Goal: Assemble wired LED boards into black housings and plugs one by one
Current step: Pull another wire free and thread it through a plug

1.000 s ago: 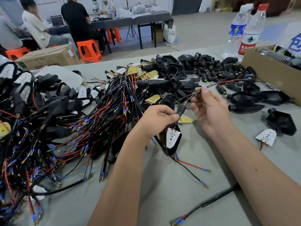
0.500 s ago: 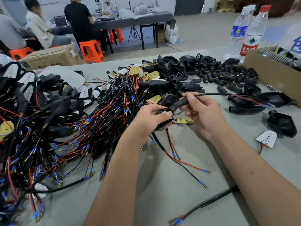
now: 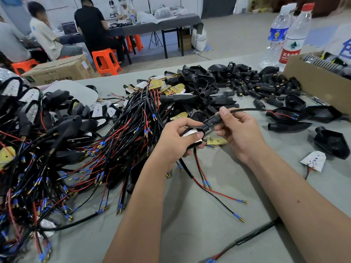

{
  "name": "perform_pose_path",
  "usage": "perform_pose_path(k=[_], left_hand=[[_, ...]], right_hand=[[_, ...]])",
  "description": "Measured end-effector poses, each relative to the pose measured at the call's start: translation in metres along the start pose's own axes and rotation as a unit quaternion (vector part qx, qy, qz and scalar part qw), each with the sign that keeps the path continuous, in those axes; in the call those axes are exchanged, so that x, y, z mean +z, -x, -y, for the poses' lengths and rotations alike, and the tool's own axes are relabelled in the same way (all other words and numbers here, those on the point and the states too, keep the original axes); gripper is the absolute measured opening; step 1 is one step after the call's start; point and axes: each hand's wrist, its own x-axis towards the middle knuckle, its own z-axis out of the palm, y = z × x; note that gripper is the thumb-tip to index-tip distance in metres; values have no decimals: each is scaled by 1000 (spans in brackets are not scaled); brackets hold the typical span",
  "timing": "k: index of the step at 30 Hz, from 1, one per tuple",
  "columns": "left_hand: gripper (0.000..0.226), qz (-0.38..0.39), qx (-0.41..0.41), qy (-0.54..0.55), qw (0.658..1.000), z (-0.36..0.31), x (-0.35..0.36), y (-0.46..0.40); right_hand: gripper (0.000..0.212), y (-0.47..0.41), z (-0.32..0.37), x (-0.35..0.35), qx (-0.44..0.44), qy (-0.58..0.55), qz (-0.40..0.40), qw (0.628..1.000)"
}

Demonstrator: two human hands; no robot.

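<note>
We see the grey table (image 3: pixel 199 215) under a sprawling heap of black and red wired boards (image 3: pixel 76 149). Above it the left hand (image 3: pixel 176 141) grips a black housing with white LED board (image 3: pixel 191 134), while the right hand (image 3: pixel 241 133) pinches the black cylindrical plug (image 3: pixel 214 121) at its neck.

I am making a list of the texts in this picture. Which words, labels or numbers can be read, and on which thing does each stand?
"农夫山泉": red label of the red-capped bottle.
"DTY", then blurred letters: side of the cardboard box at far left.
Blue label of the second bottle: too blurred to read.
Large blue character, cut off by the frame edge: white surface at far right.
</note>
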Motion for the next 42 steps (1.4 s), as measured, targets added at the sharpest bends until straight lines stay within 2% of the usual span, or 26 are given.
perform_pose_path(k=[8, 12, 16, 19, 23, 28, 33, 37, 42], left_hand=[[16, -4, -21, 32, 999, 1, -1, -2], [14, 1, -32, -9, 999, 1, -2, -4], [19, -2, -48, -20, 999, -2, 6, -6], [20, -5, -55, -19, 998, -3, 12, -8], [19, -11, -54, -9, 998, -1, 9, -8], [21, -25, -52, 0, 998, 1, 8, -7], [19, -9, -54, -22, 998, -4, 8, -7], [8, -23, -20, -49, 998, -7, 8, -5], [7, -31, -49, -17, 998, -10, 6, -2]], right_hand=[[29, 1, 2, 3, 16, 10, 22, 1000], [19, 3, -4, 5, 19, 54, 16, 998], [33, 7, -1, 6, 37, 49, 36, 997], [35, 6, 0, 5, 41, 36, 43, 998], [22, 4, -4, 4, 26, 48, 49, 997], [19, 1, -9, 3, 8, 80, 44, 996], [22, 2, -11, 5, -12, 107, 26, 994], [32, 1, -9, 4, 21, 80, 26, 996], [38, -1, -8, 2, 28, 65, -8, 997]])
